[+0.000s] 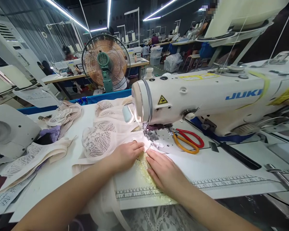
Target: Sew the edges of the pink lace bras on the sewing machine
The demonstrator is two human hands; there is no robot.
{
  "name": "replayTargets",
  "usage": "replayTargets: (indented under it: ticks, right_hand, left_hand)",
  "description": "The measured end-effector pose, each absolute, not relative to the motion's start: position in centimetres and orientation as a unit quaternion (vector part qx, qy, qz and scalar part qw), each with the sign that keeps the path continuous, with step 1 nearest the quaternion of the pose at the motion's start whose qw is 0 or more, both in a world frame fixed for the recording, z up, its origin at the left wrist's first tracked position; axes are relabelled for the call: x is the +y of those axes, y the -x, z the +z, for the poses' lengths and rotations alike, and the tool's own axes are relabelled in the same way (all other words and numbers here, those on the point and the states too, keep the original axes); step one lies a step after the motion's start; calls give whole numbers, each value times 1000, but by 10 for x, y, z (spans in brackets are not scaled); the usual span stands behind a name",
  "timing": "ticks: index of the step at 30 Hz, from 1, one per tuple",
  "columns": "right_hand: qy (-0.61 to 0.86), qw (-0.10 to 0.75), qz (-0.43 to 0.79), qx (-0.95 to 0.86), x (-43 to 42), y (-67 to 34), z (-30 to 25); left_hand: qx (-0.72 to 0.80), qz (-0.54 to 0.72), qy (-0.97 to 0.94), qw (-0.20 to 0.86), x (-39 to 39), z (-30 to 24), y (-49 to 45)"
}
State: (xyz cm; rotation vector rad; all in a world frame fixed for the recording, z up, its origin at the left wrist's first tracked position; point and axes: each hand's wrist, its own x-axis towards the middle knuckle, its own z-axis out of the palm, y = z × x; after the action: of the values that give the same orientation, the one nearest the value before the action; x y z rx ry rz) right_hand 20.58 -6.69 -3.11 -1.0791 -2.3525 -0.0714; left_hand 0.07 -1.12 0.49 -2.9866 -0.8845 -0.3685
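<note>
A pale pink bra with white lace cups lies across the table and runs under the presser foot of a white sewing machine. My left hand is closed on the bra's edge just in front of the foot, fingertips close to the needle area. Beside it, my right hand has its fingers together, gripping the same edge from the right. The needle itself is too small to make out. Yellowish tape with a shiny surface covers the table between and below the hands.
Scissors with red and orange handles lie right of the foot, near a black-handled tool. More bra pieces rest at left. A printed ruler follows the front edge. A fan stands behind the table.
</note>
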Motion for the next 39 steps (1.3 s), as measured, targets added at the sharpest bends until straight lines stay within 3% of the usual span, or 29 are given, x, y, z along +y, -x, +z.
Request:
replayTargets:
  ticks: [25,30,33,36,39]
  right_hand:
    - [389,271,-6,-881,-66,-209,-28]
    - [360,318,4,-877,-79,-197,-12]
    - [303,347,77,-884,-105,-171,-5]
    - [284,311,134,-897,-131,-136,-13]
    - [337,252,93,-902,-143,-106,-25]
  left_hand:
    - [-304,-42,951,29,29,7,13]
    - [-350,13,935,51,38,14,9]
    - [-369,18,927,66,36,18,7]
    - [-390,1,916,92,21,22,12]
    - [-432,0,892,132,-8,27,31]
